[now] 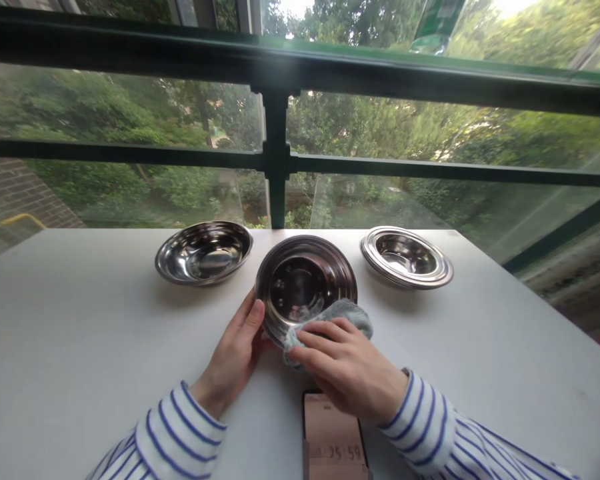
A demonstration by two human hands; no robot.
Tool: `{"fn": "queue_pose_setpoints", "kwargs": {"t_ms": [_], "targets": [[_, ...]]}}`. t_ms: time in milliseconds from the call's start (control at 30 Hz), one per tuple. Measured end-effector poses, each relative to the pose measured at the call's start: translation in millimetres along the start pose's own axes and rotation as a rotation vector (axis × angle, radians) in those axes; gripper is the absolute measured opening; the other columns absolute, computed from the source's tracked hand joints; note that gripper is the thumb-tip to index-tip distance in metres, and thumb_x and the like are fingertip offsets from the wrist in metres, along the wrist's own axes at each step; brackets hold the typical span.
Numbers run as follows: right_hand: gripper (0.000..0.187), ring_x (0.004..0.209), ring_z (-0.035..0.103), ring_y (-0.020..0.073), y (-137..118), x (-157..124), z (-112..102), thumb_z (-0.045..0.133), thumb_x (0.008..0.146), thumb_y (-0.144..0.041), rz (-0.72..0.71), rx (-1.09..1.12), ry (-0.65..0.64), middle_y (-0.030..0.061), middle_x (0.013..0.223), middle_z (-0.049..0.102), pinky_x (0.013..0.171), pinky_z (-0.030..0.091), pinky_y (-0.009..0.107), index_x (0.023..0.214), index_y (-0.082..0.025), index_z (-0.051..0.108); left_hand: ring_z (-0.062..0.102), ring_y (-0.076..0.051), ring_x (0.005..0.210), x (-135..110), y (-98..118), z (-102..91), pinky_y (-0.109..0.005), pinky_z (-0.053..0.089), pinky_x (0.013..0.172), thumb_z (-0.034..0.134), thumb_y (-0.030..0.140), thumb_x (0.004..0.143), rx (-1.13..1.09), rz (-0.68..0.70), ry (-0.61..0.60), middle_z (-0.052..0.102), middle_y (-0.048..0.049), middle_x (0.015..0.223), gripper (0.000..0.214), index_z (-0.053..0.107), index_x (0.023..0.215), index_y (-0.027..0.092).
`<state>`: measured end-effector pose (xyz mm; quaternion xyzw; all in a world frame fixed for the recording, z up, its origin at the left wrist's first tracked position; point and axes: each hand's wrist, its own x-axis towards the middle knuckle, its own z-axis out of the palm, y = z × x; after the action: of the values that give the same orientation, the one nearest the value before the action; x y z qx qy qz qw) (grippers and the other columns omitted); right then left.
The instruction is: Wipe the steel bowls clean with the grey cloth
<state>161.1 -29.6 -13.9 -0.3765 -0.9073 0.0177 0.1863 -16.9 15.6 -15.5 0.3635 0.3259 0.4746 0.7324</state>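
Note:
My left hand (237,347) grips the left rim of a shiny steel bowl (300,280), thumb on the inside edge and fingers behind. The bowl is tilted with its hollow facing me. In my right hand (347,360) is a light grey-green cloth (350,315), pressed against the bowl's lower right rim; the fingers are closed over it. Another steel bowl (205,253) sits on the table to the left. To the right lies a wide-rimmed steel bowl (407,258), seemingly stacked on others.
A phone (333,433) showing a timer lies below my right hand, partly covered by it. The white table (105,347) ends at a window with dark green bars (277,153). A bottle (436,27) stands on the upper bar, with trees outside.

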Motion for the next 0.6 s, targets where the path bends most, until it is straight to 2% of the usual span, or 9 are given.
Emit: {"fn": "queue_pose_setpoints", "kwargs": {"t_ms": [167,367,500,600], "targets": [[0.032,0.107,0.051,0.0199,-8.0,6.1,1.6,0.041,0.090,-0.019,0.008,0.055,-0.019,0.0100,0.115,0.060,0.083,0.039,0.034,0.121,-0.018,0.047,0.056,-0.023,0.109,-1.6,-2.7,2.3,-0.035,0.046,0.090,0.051,0.037,0.085,-0.013,0.004,-0.023,0.059,-0.0043,0.126,0.051,0.041,0.135,0.027],[0.031,0.102,0.053,0.0204,8.5,-6.0,-10.8,0.048,0.083,-0.013,0.083,0.061,-0.074,0.0071,0.105,0.066,0.083,0.036,0.035,0.112,-0.020,0.055,0.055,-0.025,0.110,-1.0,0.5,-1.2,-0.036,0.048,0.088,0.055,0.037,0.083,0.031,-0.006,0.031,0.058,-0.0039,0.127,0.058,0.037,0.137,0.030],[0.029,0.097,0.055,0.0197,13.4,-3.9,-5.9,0.049,0.084,-0.014,0.120,0.089,-0.071,0.0058,0.104,0.067,0.080,0.036,0.034,0.111,-0.020,0.057,0.052,-0.026,0.115,-3.4,-2.1,0.7,-0.037,0.047,0.090,0.054,0.036,0.084,0.011,-0.005,0.011,0.054,-0.0043,0.131,0.059,0.034,0.139,0.030],[0.026,0.094,0.057,0.0169,14.8,0.1,-0.4,0.047,0.088,-0.015,0.128,0.151,-0.027,0.0036,0.107,0.066,0.078,0.039,0.031,0.109,-0.022,0.060,0.049,-0.027,0.118,-5.9,-6.1,1.6,-0.037,0.047,0.092,0.055,0.036,0.083,0.014,-0.025,-0.009,0.052,-0.0027,0.134,0.056,0.038,0.136,0.032]]}}
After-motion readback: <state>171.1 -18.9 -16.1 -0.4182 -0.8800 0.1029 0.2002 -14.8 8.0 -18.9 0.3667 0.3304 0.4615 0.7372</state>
